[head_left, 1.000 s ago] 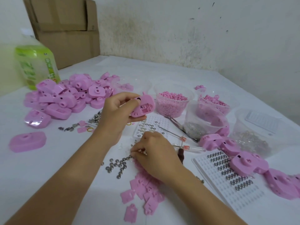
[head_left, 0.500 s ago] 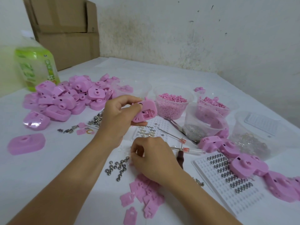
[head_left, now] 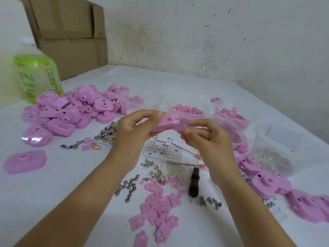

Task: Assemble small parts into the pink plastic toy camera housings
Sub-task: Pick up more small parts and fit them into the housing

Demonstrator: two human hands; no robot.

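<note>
- Pink housing (head_left: 165,124) clamped between thumb and fingers of left hand (head_left: 131,134), lifted off table, likely for easy reach.
- Right hand (head_left: 210,141) fingertips (head_left: 191,124) drawn together just beside housing edge.
- No tiny part seen there, so grip cannot be told.
- Tray of metal rings (head_left: 160,148) laid right under fingers.

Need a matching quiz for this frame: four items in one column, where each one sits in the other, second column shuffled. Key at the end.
Items
1. pink camera housing
2. dark-handled tool
3. green bottle
4. flat pink plates

Places
A. standing upright at the far left of the table
B. held up off the table in the left hand
C. heaped on the table between the two forearms, nearest the person
D. lying flat among loose small parts near the middle of the table

Pairs: 1-B, 2-D, 3-A, 4-C
</note>
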